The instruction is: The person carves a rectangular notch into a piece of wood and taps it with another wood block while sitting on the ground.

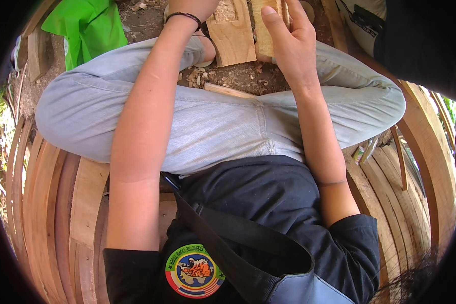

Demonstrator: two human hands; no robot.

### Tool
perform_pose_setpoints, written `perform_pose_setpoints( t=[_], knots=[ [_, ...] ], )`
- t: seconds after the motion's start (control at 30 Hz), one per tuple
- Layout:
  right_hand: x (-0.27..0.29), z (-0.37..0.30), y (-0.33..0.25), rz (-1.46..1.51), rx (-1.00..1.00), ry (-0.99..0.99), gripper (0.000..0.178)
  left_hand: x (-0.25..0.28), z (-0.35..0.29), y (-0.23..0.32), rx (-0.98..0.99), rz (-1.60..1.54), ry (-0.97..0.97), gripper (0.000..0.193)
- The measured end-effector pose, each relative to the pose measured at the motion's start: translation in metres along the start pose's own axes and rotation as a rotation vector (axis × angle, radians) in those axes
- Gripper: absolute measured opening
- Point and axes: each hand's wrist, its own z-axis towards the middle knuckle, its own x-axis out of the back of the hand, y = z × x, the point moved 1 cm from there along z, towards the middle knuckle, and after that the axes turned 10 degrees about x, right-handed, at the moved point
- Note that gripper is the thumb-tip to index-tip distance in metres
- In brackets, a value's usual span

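My left hand point(193, 7) reaches to the top edge, a dark braided band round its wrist. Its fingers are cut off by the edge, so what they do is hidden. Close to that hand lies a thick wooden board point(233, 45) with a shallow carved recess near its upper end. My right hand point(294, 45) is closed on a paler, yellowish wooden piece point(265, 38), the thumb lying across its face. This piece stands beside the carved board, and its upper end runs out of the picture.
Wood shavings point(195, 77) and a thin wooden strip point(229, 90) lie on the dirt between my crossed legs. A green bag point(88, 30) sits at the upper left. Stacked planks point(45, 202) flank me, and someone's dark clothing point(415, 45) shows at the upper right.
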Motion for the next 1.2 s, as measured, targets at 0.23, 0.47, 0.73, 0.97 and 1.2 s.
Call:
perform_pose_setpoints(
  t=[0.23,0.47,0.73,0.97,1.2],
  knots=[
    [0.0,0.0,0.008,-0.109,-0.004,-0.011,0.06,0.0,0.02,-0.043,0.168,-0.302,-0.166,0.034],
    [0.005,-0.004,0.019,-0.145,0.017,-0.018,0.06,0.016,0.077,-0.191,0.845,-1.093,-0.395,0.025],
    [0.01,-0.001,0.022,-0.087,0.011,0.012,0.06,0.015,0.03,-0.023,0.239,-0.191,-0.308,0.034],
    [0.006,0.0,0.027,-0.106,0.118,-0.02,0.06,0.009,0.002,0.001,0.026,0.062,-0.105,0.047],
    [-0.008,0.033,-0.031,-0.432,0.625,-0.153,0.061,-0.001,-0.004,0.016,-0.175,0.006,-0.12,0.036]
  ],
)
